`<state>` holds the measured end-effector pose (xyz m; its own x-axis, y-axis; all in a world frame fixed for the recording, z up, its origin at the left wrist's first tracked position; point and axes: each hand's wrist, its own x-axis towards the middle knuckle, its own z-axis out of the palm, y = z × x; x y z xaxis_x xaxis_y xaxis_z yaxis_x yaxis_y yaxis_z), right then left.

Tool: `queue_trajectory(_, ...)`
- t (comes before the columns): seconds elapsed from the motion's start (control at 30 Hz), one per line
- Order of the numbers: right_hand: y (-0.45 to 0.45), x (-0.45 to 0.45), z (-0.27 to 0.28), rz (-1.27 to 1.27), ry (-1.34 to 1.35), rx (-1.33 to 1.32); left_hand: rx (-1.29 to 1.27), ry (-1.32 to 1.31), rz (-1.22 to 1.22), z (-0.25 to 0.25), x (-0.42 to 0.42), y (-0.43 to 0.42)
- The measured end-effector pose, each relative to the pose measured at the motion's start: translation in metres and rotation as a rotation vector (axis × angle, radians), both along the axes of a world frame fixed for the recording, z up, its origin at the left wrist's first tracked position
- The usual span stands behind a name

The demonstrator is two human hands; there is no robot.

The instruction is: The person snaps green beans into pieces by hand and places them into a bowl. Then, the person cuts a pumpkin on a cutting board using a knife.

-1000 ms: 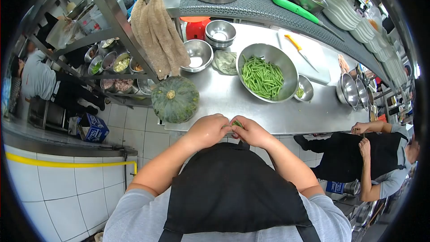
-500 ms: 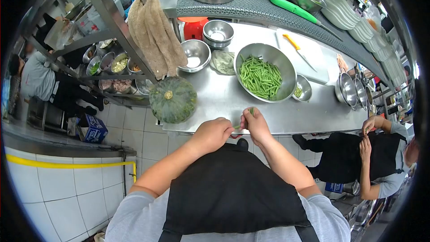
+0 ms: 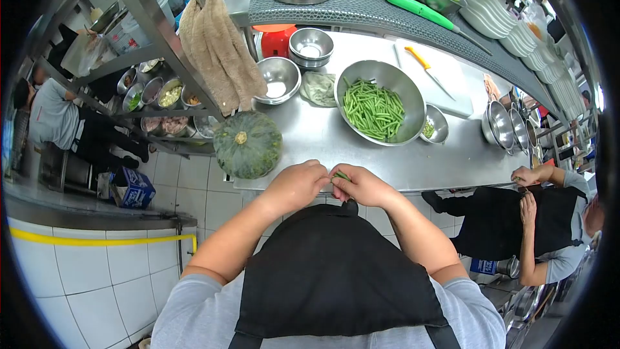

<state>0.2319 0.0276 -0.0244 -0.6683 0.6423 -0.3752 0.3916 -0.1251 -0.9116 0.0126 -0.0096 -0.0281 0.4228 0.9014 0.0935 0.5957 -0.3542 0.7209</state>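
Observation:
At the front edge of the steel counter, my left hand [image 3: 299, 184] and my right hand [image 3: 359, 185] meet with fingers pinched. A short length of green bean [image 3: 342, 175] sticks up from the fingers of my right hand. My left fingertips press close against its end, largely hidden from above. Beyond my hands stands a large metal bowl [image 3: 415, 113] holding many cut green beans [image 3: 373, 108]. Beside it on the right, a small metal bowl [image 3: 442, 124] contains small green scraps.
A green pumpkin [image 3: 248, 148] sits at the counter's left corner. Behind are metal bowls [image 3: 279, 77], a crumpled cloth [image 3: 318, 89] and a white cutting board [image 3: 458, 100] with a yellow-handled knife [image 3: 420, 58]. A shelf [image 3: 361, 0] overhangs the back. A co-worker [image 3: 516, 223] stands right.
My right hand has moved slightly down and left, closing against my left hand. The bean piece between them is now mostly covered. The camera view has shifted slightly.

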Motion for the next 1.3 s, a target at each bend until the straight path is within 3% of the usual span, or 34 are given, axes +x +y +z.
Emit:
queue_trajectory(0.07, 0.003, -0.001, -0.002, 0.026, -0.011, 0.005, -0.003, 0.008, 0.021, -0.002, 0.003, 0.000)
queue_trajectory(0.27, -0.001, 0.002, -0.026, 0.062, -0.084, 0.438, -0.045, 0.072, -0.001, -0.005, -0.010, 0.003)
queue_trajectory(0.37, -0.001, -0.008, -0.040, -0.122, -0.160, 0.673, -0.002, 0.059, 0.026, -0.011, -0.004, 0.003)
queue_trajectory(0.43, -0.001, -0.022, -0.050, -0.581, -0.065, 0.020, -0.007, 0.054, 0.042, -0.008, 0.009, -0.003)
queue_trajectory(0.53, 0.014, -0.018, -0.048, -0.675, 0.011, -0.060, -0.008, 0.050, 0.035, -0.012, 0.012, -0.005)
queue_trajectory(0.57, 0.015, -0.016, -0.046, -0.670, 0.011, -0.062, -0.008, 0.053, 0.014, -0.014, 0.010, -0.006)
queue_trajectory(0.63, 0.010, -0.013, -0.031, -0.214, -0.008, 0.336, 0.002, 0.070, 0.032, -0.014, 0.008, -0.005)
queue_trajectory(0.67, 0.010, -0.012, -0.022, -0.066, -0.089, 0.369, 0.020, 0.085, 0.043, -0.013, 0.008, -0.004)
queue_trajectory(0.8, 0.008, -0.013, -0.006, -0.009, -0.127, 0.376, 0.085, 0.089, 0.113, -0.006, -0.002, 0.001)
queue_trajectory(0.87, 0.004, -0.013, 0.004, -0.106, -0.113, 0.030, 0.102, 0.054, 0.107, -0.004, -0.008, 0.001)
queue_trajectory(1.0, 0.003, -0.011, -0.002, -0.023, -0.066, 0.007, 0.079, 0.077, 0.091, 0.000, -0.004, -0.003)
queue_trajectory(1.1, 0.003, -0.011, -0.011, 0.050, -0.133, 0.244, 0.105, 0.044, 0.084, -0.006, 0.000, -0.004)
queue_trajectory(1.17, -0.003, -0.010, -0.018, 0.029, -0.039, 0.443, 0.105, 0.006, 0.088, -0.013, 0.003, -0.006)
queue_trajectory(1.3, -0.014, -0.022, -0.026, -0.166, -0.078, 0.487, 0.065, -0.056, 0.181, -0.017, 0.017, -0.013)
